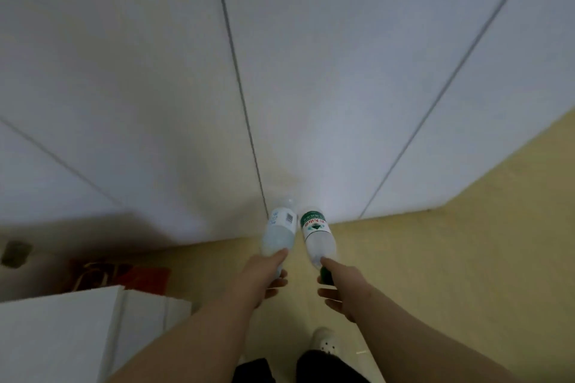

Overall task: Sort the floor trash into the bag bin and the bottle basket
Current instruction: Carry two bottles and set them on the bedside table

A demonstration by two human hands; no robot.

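My left hand [264, 277] grips a clear plastic bottle [278, 233] with a pale blue and white label, held out in front of me. Right beside it, my right hand [339, 286] grips a second clear bottle [317, 235] by its neck end; this one has a green and red label and a green cap. The two bottles almost touch and point away from me toward the white wall. No bin or basket for bottles shows in the head view.
A white panelled wall [186, 87] with dark seams fills the upper view and meets the yellow floor [451, 274]. A white box [56, 333] stands at lower left, with a red paper bag [124, 277] lying behind it. My white shoe [325, 342] is below.
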